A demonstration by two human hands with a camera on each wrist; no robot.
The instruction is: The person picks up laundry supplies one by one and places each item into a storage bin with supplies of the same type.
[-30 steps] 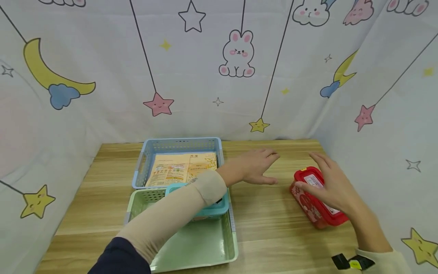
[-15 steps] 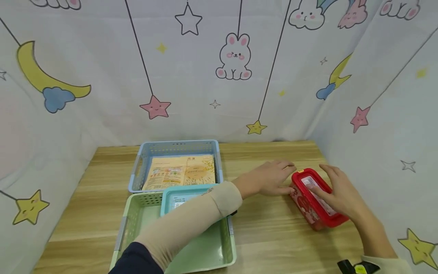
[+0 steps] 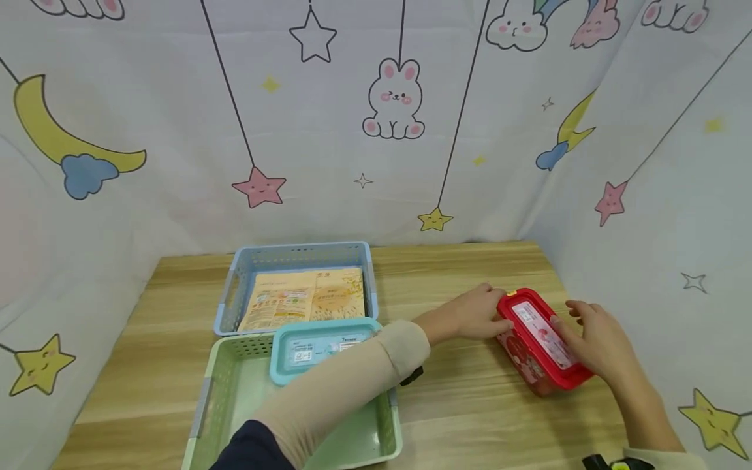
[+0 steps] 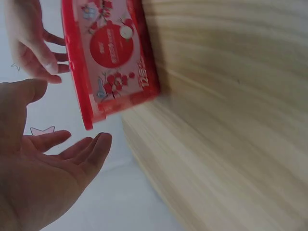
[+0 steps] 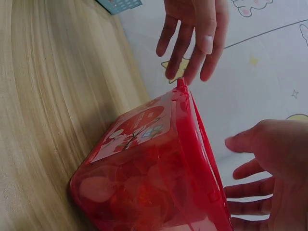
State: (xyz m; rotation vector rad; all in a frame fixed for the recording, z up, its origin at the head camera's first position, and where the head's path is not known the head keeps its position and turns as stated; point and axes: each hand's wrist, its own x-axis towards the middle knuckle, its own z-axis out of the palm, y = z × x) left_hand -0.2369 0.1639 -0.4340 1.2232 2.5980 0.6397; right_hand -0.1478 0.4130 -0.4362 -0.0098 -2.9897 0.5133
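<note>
A see-through red plastic box point(image 3: 543, 339) with a red lid and a white label stands on the right of the table. My left hand point(image 3: 472, 313) is at its far left corner; in the left wrist view the fingers point(image 4: 79, 154) are spread and loosely bent just off the lid's end. On the box's right side is my right hand point(image 3: 605, 343), thumb over the lid's edge in the head view. Its fingers point(image 5: 250, 187) are spread beside the lid in the right wrist view. Neither hand grips the box. Rounded reddish shapes show through its wall.
My left forearm crosses a green basket point(image 3: 196, 418), where a box with a teal lid point(image 3: 317, 349) sits at the back. Behind it a blue basket point(image 3: 226, 307) holds a beige printed packet point(image 3: 299, 297). A patterned white cloth point(image 3: 329, 143) hangs around the wooden table point(image 3: 458, 411).
My left hand has moved right, up to the red box. The right hand has shifted slightly right and lower along the box's side. More of the teal lid shows beside my forearm.
</note>
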